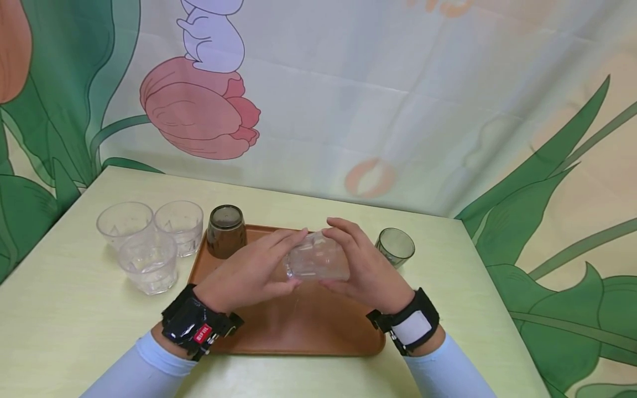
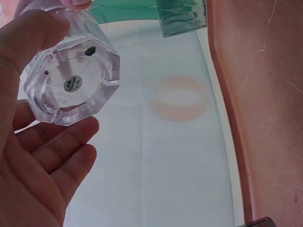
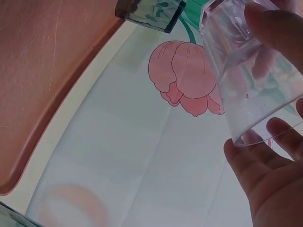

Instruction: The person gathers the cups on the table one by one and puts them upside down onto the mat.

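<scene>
A clear faceted tumbler (image 1: pixel 318 257) lies on its side between both hands, above the brown tray (image 1: pixel 298 326). Its octagonal base, with a small round sticker (image 2: pixel 73 83), points toward my left hand (image 1: pixel 254 271), whose thumb and fingers hold that end. My right hand (image 1: pixel 360 265) grips the rim end, fingers on the far side and thumb on the near side. In the right wrist view the tumbler's open rim (image 3: pixel 265 135) is right at the fingertips. A smoky dark glass (image 1: pixel 226 235) stands upside down at the tray's back left corner.
Three clear tumblers (image 1: pixel 149 265) are grouped on the table (image 1: pixel 64 271) left of the tray. Another smoky glass (image 1: pixel 396 249) stands upright beyond the tray's right side. A printed cloth (image 1: pixel 323 110) with flowers and leaves hangs behind the table.
</scene>
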Demonstrator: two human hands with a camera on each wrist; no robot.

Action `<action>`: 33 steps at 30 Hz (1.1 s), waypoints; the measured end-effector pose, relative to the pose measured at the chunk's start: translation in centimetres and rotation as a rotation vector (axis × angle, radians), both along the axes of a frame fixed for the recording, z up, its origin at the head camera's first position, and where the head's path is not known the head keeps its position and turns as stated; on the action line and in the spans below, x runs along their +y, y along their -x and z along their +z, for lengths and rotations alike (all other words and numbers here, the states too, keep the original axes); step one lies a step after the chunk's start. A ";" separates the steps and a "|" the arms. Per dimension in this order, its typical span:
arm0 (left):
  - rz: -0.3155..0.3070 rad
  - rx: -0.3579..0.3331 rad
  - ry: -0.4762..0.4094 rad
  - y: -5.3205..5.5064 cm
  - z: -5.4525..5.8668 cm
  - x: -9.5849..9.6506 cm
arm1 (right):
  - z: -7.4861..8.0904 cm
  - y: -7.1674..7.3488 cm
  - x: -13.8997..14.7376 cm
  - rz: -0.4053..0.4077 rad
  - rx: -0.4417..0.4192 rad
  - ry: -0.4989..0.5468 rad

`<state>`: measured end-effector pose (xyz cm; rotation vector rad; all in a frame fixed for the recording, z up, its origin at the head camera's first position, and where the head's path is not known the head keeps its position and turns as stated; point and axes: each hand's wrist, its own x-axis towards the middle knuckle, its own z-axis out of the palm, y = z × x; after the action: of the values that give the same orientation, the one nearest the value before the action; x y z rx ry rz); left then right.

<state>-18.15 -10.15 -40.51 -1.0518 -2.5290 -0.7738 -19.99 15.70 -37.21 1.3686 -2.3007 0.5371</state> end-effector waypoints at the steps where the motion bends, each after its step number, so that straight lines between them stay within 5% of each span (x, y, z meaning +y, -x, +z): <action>1: 0.003 0.001 0.001 0.0 0.0 0.0 | 0.1 0.0 0.0 0.000 -0.005 0.006; 33: 0.006 0.031 -0.061 -0.6 0.9 0.3 | 0.0 -0.1 0.0 0.079 -0.201 0.150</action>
<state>-17.51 -9.86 -39.62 -1.0287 -2.4650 -0.8211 -19.94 15.66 -37.19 1.3919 -2.3130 0.8903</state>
